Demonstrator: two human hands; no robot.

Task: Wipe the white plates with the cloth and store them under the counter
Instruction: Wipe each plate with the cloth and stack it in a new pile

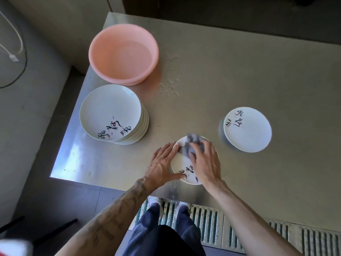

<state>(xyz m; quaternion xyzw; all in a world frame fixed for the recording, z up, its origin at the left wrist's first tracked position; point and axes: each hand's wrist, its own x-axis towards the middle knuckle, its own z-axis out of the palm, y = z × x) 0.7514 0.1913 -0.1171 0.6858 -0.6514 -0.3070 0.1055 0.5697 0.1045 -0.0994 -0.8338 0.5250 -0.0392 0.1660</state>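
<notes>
The plate stack [110, 112] waits on my left, my left hand [162, 162] lies flat, fingers straight, against the middle plate [180, 163] so it cannot slide, my right hand [206, 163] bunches the cloth [191, 145] onto it, and a lone plate [248, 129] sits apart at right

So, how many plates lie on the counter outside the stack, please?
2: the wiped plate under the cloth, and the lone plate at right; none seem hidden.

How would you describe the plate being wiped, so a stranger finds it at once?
On the grey steel counter, near its front edge, lies a white round plate. Unlike the plate stack and the single plate, it has a grey cloth on it.
</notes>
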